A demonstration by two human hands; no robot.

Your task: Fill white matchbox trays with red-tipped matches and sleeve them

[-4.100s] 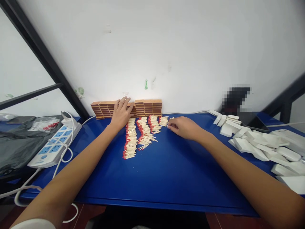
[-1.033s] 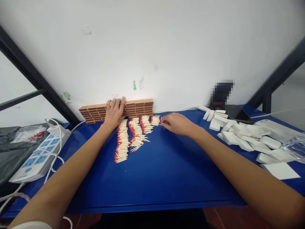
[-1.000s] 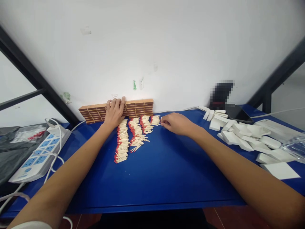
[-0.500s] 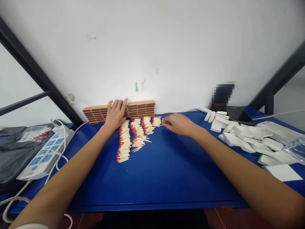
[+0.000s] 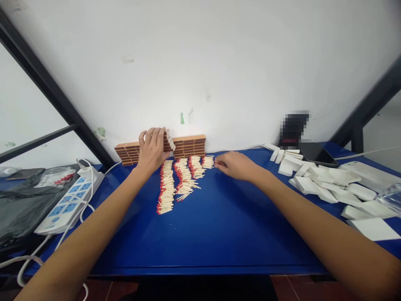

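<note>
Brown matchboxes [image 5: 189, 146] stand stacked in a low row against the white wall. My left hand [image 5: 152, 148] is closed round a small stack of them and tips it away from the row. In front lie rows of red-tipped matches [image 5: 178, 179] on the blue table [image 5: 203, 225]. My right hand [image 5: 236, 165] rests at the right end of the matches, fingers pinched on a few of them.
White box sleeves [image 5: 326, 184] lie heaped at the right, beside a dark phone [image 5: 316, 152]. A white power strip [image 5: 70, 200] with cables and a grey bag [image 5: 19, 205] sit at the left. Black metal frame bars [image 5: 46, 88] slant on both sides.
My left hand has closed on a stack of matchboxes and pulled it out of the row, tilting it. The right hand has stayed at the end of the matches.
</note>
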